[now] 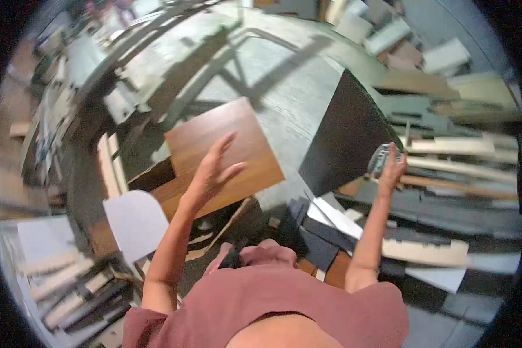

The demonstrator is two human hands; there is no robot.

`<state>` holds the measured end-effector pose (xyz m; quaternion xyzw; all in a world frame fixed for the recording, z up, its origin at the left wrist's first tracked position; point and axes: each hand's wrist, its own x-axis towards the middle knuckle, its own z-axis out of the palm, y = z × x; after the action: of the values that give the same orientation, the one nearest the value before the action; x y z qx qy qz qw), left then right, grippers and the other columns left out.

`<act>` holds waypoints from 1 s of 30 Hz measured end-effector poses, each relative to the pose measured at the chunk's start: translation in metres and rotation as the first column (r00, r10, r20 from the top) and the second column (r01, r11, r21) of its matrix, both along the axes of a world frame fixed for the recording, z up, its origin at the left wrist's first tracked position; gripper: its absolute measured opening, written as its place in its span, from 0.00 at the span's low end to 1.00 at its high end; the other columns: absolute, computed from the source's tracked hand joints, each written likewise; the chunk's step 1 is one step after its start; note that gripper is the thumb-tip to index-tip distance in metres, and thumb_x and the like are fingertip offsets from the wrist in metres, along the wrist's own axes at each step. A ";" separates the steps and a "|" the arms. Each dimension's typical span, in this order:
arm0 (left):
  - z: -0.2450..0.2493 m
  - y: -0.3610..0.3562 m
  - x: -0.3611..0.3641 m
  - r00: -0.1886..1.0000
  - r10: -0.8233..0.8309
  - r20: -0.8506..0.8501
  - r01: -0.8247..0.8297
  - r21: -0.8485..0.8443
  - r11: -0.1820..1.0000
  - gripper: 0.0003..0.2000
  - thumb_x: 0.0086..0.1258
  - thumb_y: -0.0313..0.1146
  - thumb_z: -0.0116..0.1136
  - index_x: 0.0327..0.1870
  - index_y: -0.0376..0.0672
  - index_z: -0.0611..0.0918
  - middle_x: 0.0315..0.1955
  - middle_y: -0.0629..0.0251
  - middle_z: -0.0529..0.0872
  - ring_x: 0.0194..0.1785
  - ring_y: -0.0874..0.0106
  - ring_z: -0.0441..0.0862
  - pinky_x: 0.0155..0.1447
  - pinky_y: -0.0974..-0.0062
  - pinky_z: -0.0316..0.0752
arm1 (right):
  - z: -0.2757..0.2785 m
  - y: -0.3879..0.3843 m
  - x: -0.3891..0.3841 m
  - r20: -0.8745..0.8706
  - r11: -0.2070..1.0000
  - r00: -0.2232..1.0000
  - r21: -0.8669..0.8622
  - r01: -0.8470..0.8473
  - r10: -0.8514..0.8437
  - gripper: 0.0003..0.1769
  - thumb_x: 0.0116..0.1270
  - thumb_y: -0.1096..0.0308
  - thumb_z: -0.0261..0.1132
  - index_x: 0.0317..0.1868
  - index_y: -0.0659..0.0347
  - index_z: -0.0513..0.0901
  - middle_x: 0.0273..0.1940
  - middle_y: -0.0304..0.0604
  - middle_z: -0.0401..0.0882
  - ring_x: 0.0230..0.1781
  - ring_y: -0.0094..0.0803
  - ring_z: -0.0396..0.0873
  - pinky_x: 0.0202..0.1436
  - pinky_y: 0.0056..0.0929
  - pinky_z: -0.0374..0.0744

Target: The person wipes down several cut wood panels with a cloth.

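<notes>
Left hand [214, 168]: you have it released, fingers spread and thumb apart, above the wood-grain board [229, 142]; contact with the surface cannot be told from this view. The board lies left of centre, tilted relative to your body, its glossy brown face showing. Right hand [392, 171]: your fingers are curled round a rounded grey-and-white item [379, 160], blurred, type not readable, at the right edge of the dark panel [348, 136]. Whether you also grip the panel itself, you cannot tell. The panel stands out as a broad dark shape right of centre, narrowing toward its far corner, well apart from your left hand. Between board and panel, pale floor [284, 130] shows. Left and near of the board: a white panel [134, 223] with a rounded corner, and beyond it two narrow pale strips [112, 165] side by side. Near side of the dark panel: white strips [335, 217] lying at a slant, left of your right forearm. To the right of your right hand, long pale wooden pieces [446, 146] extend toward the right side, smeared by motion blur. Far right: stacked light-coloured blocks [446, 57], also blurred, material unclear
</notes>
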<state>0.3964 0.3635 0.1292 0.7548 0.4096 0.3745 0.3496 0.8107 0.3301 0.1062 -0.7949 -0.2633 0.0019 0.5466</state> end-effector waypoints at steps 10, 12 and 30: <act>0.228 0.020 -0.045 0.811 -0.030 -0.584 0.272 0.331 0.904 0.41 0.46 0.56 0.59 0.60 0.44 0.59 0.49 0.47 0.68 0.54 0.53 0.64 0.56 0.61 0.59 | 0.162 0.090 -0.144 0.350 0.682 0.601 -0.189 -0.706 0.719 0.39 0.55 0.45 0.59 0.58 0.66 0.61 0.51 0.48 0.68 0.52 0.37 0.67 0.56 0.34 0.63; 0.248 0.009 -0.067 0.732 -0.120 -0.670 0.335 0.201 0.921 0.33 0.50 0.56 0.57 0.53 0.41 0.67 0.34 0.51 0.80 0.37 0.60 0.78 0.41 0.68 0.72 | 0.211 0.093 -0.180 0.362 0.495 0.376 -0.332 -0.803 0.853 0.32 0.56 0.50 0.58 0.54 0.66 0.65 0.46 0.50 0.70 0.49 0.41 0.68 0.53 0.35 0.65; 0.274 -0.205 -0.266 0.883 0.372 -0.285 -0.463 -0.404 0.789 0.23 0.57 0.53 0.52 0.31 0.36 0.77 0.22 0.70 0.72 0.28 0.80 0.67 0.29 0.80 0.61 | 0.318 0.007 -0.507 0.320 -0.295 -0.514 -0.535 -0.791 0.796 0.35 0.54 0.38 0.52 0.46 0.63 0.74 0.42 0.51 0.75 0.44 0.38 0.74 0.47 0.31 0.71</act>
<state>0.1305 0.1588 0.4033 0.5723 0.6750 0.2609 0.3857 0.3032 0.3367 0.4245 -0.1827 -0.9502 0.1791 0.1782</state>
